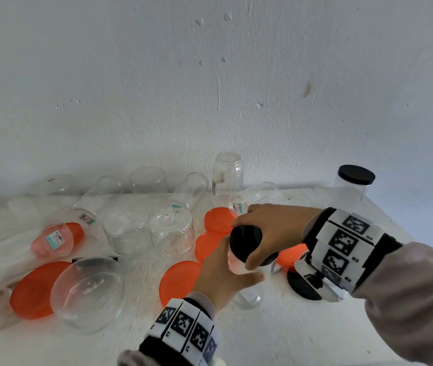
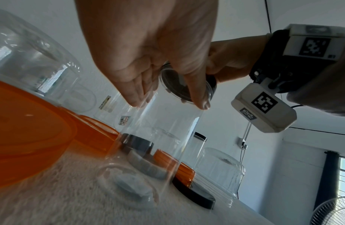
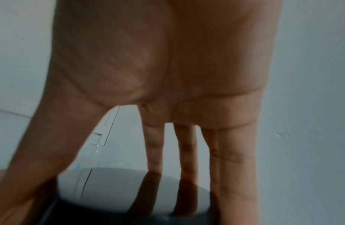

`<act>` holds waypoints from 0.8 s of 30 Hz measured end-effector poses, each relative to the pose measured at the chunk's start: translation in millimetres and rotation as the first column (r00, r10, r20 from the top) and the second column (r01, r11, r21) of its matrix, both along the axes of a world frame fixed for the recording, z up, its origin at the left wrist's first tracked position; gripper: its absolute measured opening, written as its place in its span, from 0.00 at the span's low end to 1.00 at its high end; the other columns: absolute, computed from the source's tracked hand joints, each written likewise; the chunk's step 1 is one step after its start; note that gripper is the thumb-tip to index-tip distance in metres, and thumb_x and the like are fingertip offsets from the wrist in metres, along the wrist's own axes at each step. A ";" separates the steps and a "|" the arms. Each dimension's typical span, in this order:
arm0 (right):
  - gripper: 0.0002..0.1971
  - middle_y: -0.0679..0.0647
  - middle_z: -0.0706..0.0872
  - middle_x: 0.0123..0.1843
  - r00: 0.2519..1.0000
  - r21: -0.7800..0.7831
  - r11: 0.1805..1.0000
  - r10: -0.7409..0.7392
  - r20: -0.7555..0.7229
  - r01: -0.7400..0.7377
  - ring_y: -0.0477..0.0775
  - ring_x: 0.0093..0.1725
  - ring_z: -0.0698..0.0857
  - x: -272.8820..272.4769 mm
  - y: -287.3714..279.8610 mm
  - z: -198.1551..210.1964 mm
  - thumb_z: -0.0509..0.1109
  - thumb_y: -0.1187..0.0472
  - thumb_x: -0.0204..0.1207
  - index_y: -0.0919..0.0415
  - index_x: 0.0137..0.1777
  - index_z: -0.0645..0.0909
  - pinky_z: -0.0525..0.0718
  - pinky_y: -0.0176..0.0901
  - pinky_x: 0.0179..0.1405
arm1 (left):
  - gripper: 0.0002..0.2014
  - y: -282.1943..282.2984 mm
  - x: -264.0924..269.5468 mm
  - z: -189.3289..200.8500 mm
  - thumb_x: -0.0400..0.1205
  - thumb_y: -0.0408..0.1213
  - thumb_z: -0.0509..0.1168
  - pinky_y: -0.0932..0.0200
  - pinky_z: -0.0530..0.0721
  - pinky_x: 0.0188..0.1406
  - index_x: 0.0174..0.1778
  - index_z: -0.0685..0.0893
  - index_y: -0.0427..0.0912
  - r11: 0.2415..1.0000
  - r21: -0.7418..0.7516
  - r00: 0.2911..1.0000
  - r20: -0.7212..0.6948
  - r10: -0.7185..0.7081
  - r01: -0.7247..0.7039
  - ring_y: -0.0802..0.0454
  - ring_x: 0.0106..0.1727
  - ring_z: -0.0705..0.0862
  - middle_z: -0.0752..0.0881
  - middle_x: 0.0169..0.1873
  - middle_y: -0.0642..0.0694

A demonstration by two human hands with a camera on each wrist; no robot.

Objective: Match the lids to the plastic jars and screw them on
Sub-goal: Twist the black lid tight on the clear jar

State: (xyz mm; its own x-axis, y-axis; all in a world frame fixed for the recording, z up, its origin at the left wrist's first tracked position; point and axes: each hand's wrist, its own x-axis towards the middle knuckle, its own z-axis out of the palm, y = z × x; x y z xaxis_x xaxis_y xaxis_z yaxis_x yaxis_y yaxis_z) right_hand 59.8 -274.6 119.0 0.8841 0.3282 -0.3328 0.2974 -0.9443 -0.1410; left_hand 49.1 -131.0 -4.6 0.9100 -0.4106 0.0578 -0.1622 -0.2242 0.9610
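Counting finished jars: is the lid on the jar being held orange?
No, the lid under the right hand is black, on the clear jar the left hand holds.

sleeves (image 1: 410, 286): grey, ribbed cuffs | wristbands (image 1: 342, 241): black, white blocks with black square markers

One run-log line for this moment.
left hand grips clear jar | right hand grips black lid on jar | not confirmed tight

Perhaps a home: plastered wall (image 1: 210, 75), fan (image 2: 333, 213)
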 end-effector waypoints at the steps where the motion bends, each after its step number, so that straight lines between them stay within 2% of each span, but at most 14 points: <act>1: 0.37 0.42 0.74 0.53 0.999 0.001 1.000 -0.018 0.027 0.018 0.47 0.55 0.76 -1.0 0.4 -2.1 0.75 0.34 0.63 0.45 0.71 0.72 0.79 0.38 0.50 | 0.40 0.1 -0.3 -0.5 0.64 0.42 0.82 0.87 0.72 0.43 0.67 0.68 0.63 1.000 -0.004 1.000 0.001 0.001 -0.001 0.83 0.53 0.76 0.81 0.54 0.69; 4: 0.37 0.45 0.74 0.51 0.991 -0.032 0.996 -0.074 0.115 0.078 0.48 0.49 0.77 -3.0 1.3 -9.6 0.69 0.25 0.62 0.47 0.66 0.73 0.77 0.38 0.43 | 0.38 0.5 -0.7 -1.1 0.65 0.43 0.81 0.87 0.72 0.44 0.67 0.69 0.63 1.000 0.007 1.000 0.027 0.005 -0.005 0.83 0.55 0.76 0.82 0.55 0.67; 6: 0.38 0.45 0.74 0.52 0.990 -0.041 0.996 -0.073 0.118 0.078 0.48 0.50 0.77 -3.1 0.9 -9.9 0.69 0.25 0.62 0.46 0.68 0.72 0.77 0.39 0.43 | 0.38 0.7 0.0 -1.0 0.65 0.43 0.81 0.87 0.72 0.44 0.66 0.69 0.64 1.000 0.010 1.000 0.031 0.005 -0.006 0.83 0.55 0.76 0.83 0.55 0.67; 9: 0.42 0.44 0.70 0.59 1.000 -0.020 1.000 -0.024 -0.008 0.024 0.49 0.60 0.74 -2.8 -1.8 -2.7 0.76 0.36 0.63 0.39 0.77 0.63 0.78 0.43 0.56 | 0.38 0.3 0.2 -0.4 0.64 0.44 0.82 0.88 0.70 0.45 0.63 0.67 0.69 1.000 0.020 1.000 0.027 0.007 -0.007 0.86 0.54 0.74 0.80 0.52 0.72; 11: 0.43 0.43 0.69 0.60 1.000 -0.012 1.000 0.018 -0.021 -0.018 0.49 0.63 0.72 -2.2 -2.8 -0.3 0.78 0.41 0.64 0.38 0.78 0.62 0.77 0.44 0.60 | 0.39 0.1 -0.1 -0.1 0.64 0.45 0.82 0.87 0.70 0.45 0.66 0.67 0.66 1.000 0.027 1.000 0.028 0.006 -0.007 0.86 0.54 0.73 0.79 0.52 0.73; 15: 0.36 0.40 0.73 0.50 0.997 0.005 1.000 -0.009 0.080 0.009 0.46 0.51 0.77 -3.5 -3.0 -4.5 0.74 0.32 0.62 0.43 0.70 0.73 0.79 0.37 0.47 | 0.39 0.2 -0.7 -0.3 0.64 0.43 0.82 0.85 0.73 0.44 0.68 0.69 0.62 1.000 0.012 1.000 0.029 0.006 -0.006 0.83 0.54 0.76 0.81 0.54 0.69; 20: 0.39 0.45 0.73 0.48 0.977 -0.049 0.996 -0.063 0.204 0.074 0.48 0.47 0.76 -6.9 -2.3 -15.9 0.65 0.23 0.61 0.46 0.67 0.73 0.75 0.40 0.41 | 0.37 -0.5 -2.4 -1.1 0.65 0.41 0.81 0.85 0.73 0.46 0.65 0.70 0.65 1.000 0.004 0.998 0.051 0.020 -0.020 0.79 0.56 0.77 0.83 0.55 0.66; 22: 0.40 0.43 0.72 0.52 0.988 -0.014 0.997 -0.068 0.139 0.070 0.49 0.53 0.77 -7.0 -5.2 -13.4 0.68 0.25 0.61 0.42 0.71 0.69 0.77 0.41 0.46 | 0.36 -0.4 -2.4 -0.8 0.65 0.41 0.81 0.85 0.73 0.46 0.62 0.70 0.68 1.000 0.003 0.999 0.045 0.019 -0.019 0.79 0.56 0.78 0.83 0.54 0.67; 24: 0.44 0.42 0.69 0.62 1.000 0.013 1.000 -0.028 -0.005 0.028 0.49 0.64 0.71 -6.3 -8.7 -8.4 0.74 0.34 0.63 0.36 0.78 0.59 0.78 0.45 0.59 | 0.35 -0.3 -1.7 -0.4 0.65 0.42 0.81 0.86 0.72 0.46 0.59 0.69 0.70 1.000 0.010 0.999 0.048 0.025 -0.025 0.81 0.55 0.77 0.83 0.53 0.69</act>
